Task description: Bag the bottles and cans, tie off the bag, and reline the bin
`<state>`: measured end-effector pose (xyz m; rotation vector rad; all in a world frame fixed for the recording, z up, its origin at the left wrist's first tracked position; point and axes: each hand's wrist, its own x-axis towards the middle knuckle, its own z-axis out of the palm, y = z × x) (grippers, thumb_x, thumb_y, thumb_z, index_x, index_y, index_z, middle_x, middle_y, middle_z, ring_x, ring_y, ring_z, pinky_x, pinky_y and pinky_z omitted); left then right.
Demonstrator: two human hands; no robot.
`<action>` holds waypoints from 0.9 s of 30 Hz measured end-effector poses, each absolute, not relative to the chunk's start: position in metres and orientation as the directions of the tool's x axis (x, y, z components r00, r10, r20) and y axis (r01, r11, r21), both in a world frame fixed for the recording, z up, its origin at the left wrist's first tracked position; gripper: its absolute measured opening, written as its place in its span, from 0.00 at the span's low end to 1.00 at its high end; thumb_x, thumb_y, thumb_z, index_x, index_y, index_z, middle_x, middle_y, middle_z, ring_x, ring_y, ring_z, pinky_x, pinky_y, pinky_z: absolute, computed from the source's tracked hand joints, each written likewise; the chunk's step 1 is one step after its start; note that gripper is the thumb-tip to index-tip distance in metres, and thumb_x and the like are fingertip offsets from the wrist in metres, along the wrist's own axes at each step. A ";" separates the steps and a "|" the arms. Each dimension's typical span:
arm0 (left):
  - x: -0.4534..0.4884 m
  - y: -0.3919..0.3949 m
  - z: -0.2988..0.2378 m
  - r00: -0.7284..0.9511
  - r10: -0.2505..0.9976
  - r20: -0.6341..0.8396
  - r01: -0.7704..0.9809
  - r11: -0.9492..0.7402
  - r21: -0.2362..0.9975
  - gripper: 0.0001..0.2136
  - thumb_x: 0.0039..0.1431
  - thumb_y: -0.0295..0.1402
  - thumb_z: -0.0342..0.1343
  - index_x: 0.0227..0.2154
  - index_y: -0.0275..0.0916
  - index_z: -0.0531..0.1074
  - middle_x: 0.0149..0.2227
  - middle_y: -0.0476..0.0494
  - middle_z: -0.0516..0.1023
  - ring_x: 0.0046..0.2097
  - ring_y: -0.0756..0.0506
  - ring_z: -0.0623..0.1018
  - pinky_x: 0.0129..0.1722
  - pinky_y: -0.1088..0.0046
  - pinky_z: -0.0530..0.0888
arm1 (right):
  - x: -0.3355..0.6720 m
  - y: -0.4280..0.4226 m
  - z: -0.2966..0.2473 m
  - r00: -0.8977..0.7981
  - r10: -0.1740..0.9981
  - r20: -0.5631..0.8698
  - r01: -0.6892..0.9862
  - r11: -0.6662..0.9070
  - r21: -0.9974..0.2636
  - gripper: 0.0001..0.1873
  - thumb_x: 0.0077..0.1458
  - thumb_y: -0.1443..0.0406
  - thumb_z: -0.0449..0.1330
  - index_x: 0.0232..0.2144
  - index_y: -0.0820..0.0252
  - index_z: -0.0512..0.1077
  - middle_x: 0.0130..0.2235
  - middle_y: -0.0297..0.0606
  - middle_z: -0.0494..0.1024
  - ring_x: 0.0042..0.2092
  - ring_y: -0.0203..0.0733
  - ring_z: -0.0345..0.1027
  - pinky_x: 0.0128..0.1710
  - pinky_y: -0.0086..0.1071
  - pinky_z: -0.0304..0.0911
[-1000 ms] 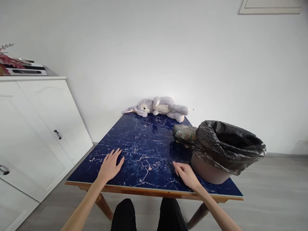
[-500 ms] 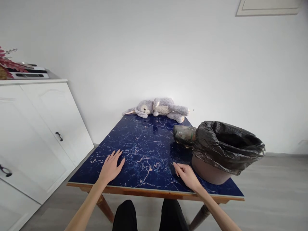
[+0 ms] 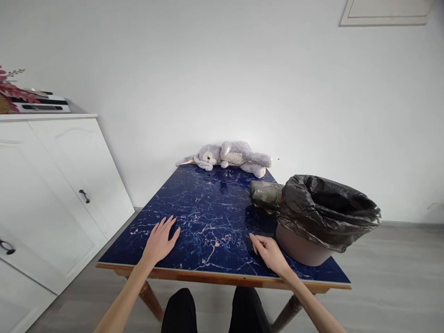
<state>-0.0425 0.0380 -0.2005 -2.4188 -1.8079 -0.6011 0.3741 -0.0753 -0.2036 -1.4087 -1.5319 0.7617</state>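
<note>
My left hand (image 3: 160, 240) lies palm down on the blue marbled tabletop (image 3: 204, 231), fingers stretched out and holding nothing. On the right, my right hand (image 3: 269, 252) rests on the table with its fingers curled in; nothing shows in it. Just beyond it stands a brown trash bin (image 3: 301, 245), lined with a black garbage bag (image 3: 312, 226) folded over the rim. The inside of the bin is dark and hidden. A dark roll in clear wrapping (image 3: 266, 194), seemingly garbage bags, lies against the bin's left side.
A grey plush rabbit (image 3: 232, 155) lies on its side along the table's far edge, by the white wall. To the left stands a white cabinet (image 3: 65, 185) with a white and black device (image 3: 43, 105) and pink artificial flowers (image 3: 17, 90) on top.
</note>
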 end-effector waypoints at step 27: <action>-0.043 0.037 -0.202 0.244 0.909 0.339 0.936 -0.312 0.162 0.30 0.74 0.52 0.42 0.67 0.40 0.69 0.72 0.41 0.67 0.75 0.34 0.61 0.74 0.48 0.58 | 0.375 -0.003 -0.202 0.460 0.888 0.007 -0.184 0.103 -0.978 0.32 0.57 0.34 0.57 0.41 0.54 0.70 0.30 0.31 0.77 0.20 0.34 0.64 0.18 0.29 0.59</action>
